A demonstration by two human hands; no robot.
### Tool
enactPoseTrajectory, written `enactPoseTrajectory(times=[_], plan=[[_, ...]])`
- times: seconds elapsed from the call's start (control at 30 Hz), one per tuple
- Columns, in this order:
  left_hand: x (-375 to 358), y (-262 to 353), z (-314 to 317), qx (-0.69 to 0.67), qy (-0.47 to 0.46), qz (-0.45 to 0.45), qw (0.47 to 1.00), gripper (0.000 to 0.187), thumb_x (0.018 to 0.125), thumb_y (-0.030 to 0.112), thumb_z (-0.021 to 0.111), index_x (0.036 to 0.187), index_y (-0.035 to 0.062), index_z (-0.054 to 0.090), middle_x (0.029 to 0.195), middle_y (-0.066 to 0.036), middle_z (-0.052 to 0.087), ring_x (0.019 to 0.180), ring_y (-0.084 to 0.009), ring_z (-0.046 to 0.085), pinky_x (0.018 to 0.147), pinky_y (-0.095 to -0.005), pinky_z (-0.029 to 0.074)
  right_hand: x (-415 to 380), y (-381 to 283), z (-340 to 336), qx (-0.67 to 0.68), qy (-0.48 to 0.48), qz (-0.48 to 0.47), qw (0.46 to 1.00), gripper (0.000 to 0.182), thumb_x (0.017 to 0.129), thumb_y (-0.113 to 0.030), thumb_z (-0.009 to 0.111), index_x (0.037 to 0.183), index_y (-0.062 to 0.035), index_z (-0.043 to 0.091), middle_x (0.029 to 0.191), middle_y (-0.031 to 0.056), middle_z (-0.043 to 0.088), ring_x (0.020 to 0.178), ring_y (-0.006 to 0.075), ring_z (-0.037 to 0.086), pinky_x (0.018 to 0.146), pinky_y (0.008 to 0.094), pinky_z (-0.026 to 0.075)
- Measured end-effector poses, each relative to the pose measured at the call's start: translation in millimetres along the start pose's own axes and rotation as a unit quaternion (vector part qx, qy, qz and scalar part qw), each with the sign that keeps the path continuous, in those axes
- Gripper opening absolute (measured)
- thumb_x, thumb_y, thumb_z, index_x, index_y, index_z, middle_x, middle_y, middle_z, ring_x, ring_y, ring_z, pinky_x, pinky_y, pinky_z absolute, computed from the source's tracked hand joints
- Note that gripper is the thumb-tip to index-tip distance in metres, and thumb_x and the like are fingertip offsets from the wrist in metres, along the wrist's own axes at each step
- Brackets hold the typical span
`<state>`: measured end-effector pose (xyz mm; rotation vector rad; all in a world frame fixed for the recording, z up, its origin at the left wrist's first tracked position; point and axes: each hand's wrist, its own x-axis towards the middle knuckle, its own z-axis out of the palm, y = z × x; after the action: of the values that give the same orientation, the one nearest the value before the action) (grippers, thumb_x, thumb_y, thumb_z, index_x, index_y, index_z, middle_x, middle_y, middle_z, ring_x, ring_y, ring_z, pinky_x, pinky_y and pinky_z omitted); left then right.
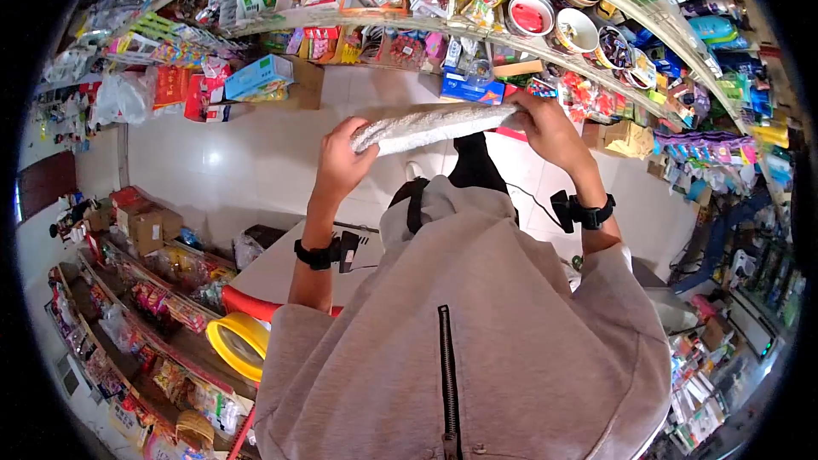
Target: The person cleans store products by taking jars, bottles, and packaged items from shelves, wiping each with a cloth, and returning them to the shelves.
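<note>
A white, fluffy cloth that looks like a folded towel (pixel 439 126) is stretched between my hands, in front of my chest and above the pale floor. My left hand (pixel 342 158) grips its left end, thumb on the near side. At the opposite end, slightly farther forward, my right hand (pixel 545 129) has its fingers closed on the cloth's corner. The band between the hands sags little and runs nearly level. Each wrist carries a black strap with a small device. The grey hooded top covers the lower middle of the view.
Ahead stands a curved shelf (pixel 366 19) of packets and tubs. A blue box (pixel 471 89) sits below it, and a light blue carton (pixel 259 77) is farther left. To the left are more snack shelves (pixel 141 324), cardboard boxes (pixel 149 226) and a yellow round container (pixel 237 347).
</note>
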<state>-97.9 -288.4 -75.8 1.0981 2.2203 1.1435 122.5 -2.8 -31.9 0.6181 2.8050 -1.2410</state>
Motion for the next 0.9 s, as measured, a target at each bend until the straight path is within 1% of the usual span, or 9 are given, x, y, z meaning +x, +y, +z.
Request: enactPoseTrajectory(times=[0.07, 0.13, 0.2, 0.27, 0.33, 0.4, 0.67, 0.77, 0.9], plan=[[-17.8, 0.5, -11.0, -0.077, -0.019, -0.029, 0.996, 0.026, 0.083, 0.012, 0.066, 0.104, -0.0026, 0.062, 0.087, -0.016, 0.068, 0.08, -0.023, 0.068, 0.075, -0.034, 0.051, 0.8, -2.4, 23.3, -0.033, 0.047, -0.041, 0.998, 0.027, 0.081, 0.0, 0.063, 0.108, 0.0001, 0.063, 0.1, 0.0227, 0.067, 0.095, 0.0414, 0.063, 0.084, 0.0463, 0.051], [-27.6, 6.8, -12.0, -0.088, 0.034, -0.055, 0.994, 0.023, 0.085, 0.01, 0.064, 0.103, -0.0036, 0.061, 0.086, -0.015, 0.067, 0.079, -0.0174, 0.065, 0.074, -0.0327, 0.051, 3.3, -22.9, 50.5, -0.183, 0.253, -0.094, 0.945, 0.025, 0.082, -0.003, 0.065, 0.107, -0.0002, 0.062, 0.099, 0.0214, 0.066, 0.091, 0.0414, 0.063, 0.081, 0.0462, 0.052], [-29.1, -12.2, 2.0, -0.156, 0.03, -0.07, 0.985, 0.022, 0.088, 0.01, 0.063, 0.107, -0.001, 0.062, 0.09, -0.011, 0.068, 0.081, -0.0153, 0.063, 0.076, -0.0317, 0.05, -10.8, -58.7, 84.1, -0.01, 0.158, -0.072, 0.985, 0.035, 0.084, -0.021, 0.074, 0.108, 0.0002, 0.061, 0.105, 0.0186, 0.064, 0.096, 0.0357, 0.063, 0.083, 0.0423, 0.052], [-34.7, -12.8, 23.4, -0.469, 0.103, -0.167, 0.861, 0.023, 0.091, 0.012, 0.064, 0.112, 0.0022, 0.062, 0.097, -0.007, 0.067, 0.085, -0.0135, 0.063, 0.077, -0.0314, 0.05, -22.4, -94.8, 109.9, 0.081, 0.018, -0.156, 0.984, 0.058, 0.078, -0.031, 0.081, 0.12, 0.0016, 0.057, 0.116, 0.0199, 0.061, 0.108, 0.0357, 0.06, 0.094, 0.0417, 0.049], [-42.1, -1.0, 19.8, -0.515, 0.082, -0.189, 0.832, 0.026, 0.092, 0.014, 0.065, 0.116, 0.0052, 0.06, 0.105, -0.005, 0.065, 0.091, -0.0157, 0.064, 0.078, -0.0333, 0.051, -28.9, -114.5, 134.0, 0.101, -0.03, -0.141, 0.984, 0.076, 0.076, -0.031, 0.083, 0.134, 0.0029, 0.049, 0.132, 0.0197, 0.054, 0.121, 0.0353, 0.055, 0.101, 0.0436, 0.045], [-48.5, -5.0, 18.3, -0.622, 0.147, -0.283, 0.716, 0.026, 0.092, 0.016, 0.065, 0.115, 0.0063, 0.057, 0.109, -0.007, 0.065, 0.096, -0.0185, 0.065, 0.081, -0.0379, 0.053, -31.7, -129.4, 147.1, 0.076, 0.066, -0.217, 0.971, 0.067, 0.079, -0.024, 0.081, 0.133, 0.0019, 0.051, 0.134, 0.0208, 0.053, 0.119, 0.0332, 0.058, 0.096, 0.0406, 0.049], [-78.3, -17.0, -25.8, -0.714, 0.176, -0.253, 0.628, 0.023, 0.093, 0.023, 0.06, 0.108, 0.0051, 0.06, 0.103, -0.01, 0.07, 0.091, -0.0236, 0.067, 0.083, -0.0399, 0.055, -27.4, -148.6, 176.5, 0.18, -0.035, -0.093, 0.979, 0.059, 0.081, -0.012, 0.078, 0.132, 0.0013, 0.052, 0.131, 0.0189, 0.055, 0.113, 0.0302, 0.061, 0.087, 0.0353, 0.055], [-82.8, -6.7, -31.1, -0.737, 0.186, -0.259, 0.596, 0.025, 0.094, 0.021, 0.057, 0.109, 0.0007, 0.06, 0.103, -0.012, 0.07, 0.093, -0.0249, 0.068, 0.086, -0.0395, 0.056, -27.7, -159.4, 190.0, 0.101, 0.026, -0.227, 0.968, 0.084, 0.073, -0.018, 0.085, 0.14, 0.002, 0.038, 0.134, 0.019, 0.047, 0.119, 0.0339, 0.054, 0.094, 0.0415, 0.05], [-94.2, -8.0, -36.2, -0.822, 0.117, -0.193, 0.523, 0.027, 0.098, 0.012, 0.047, 0.114, -0.0071, 0.056, 0.111, -0.017, 0.067, 0.102, -0.0275, 0.066, 0.094, -0.0404, 0.055, -30.9, -160.0, 192.3, 0.023, 0.127, -0.204, 0.97, 0.074, 0.073, -0.011, 0.082, 0.134, 0.0008, 0.043, 0.122, 0.0186, 0.049, 0.109, 0.0382, 0.054, 0.091, 0.043, 0.048]])
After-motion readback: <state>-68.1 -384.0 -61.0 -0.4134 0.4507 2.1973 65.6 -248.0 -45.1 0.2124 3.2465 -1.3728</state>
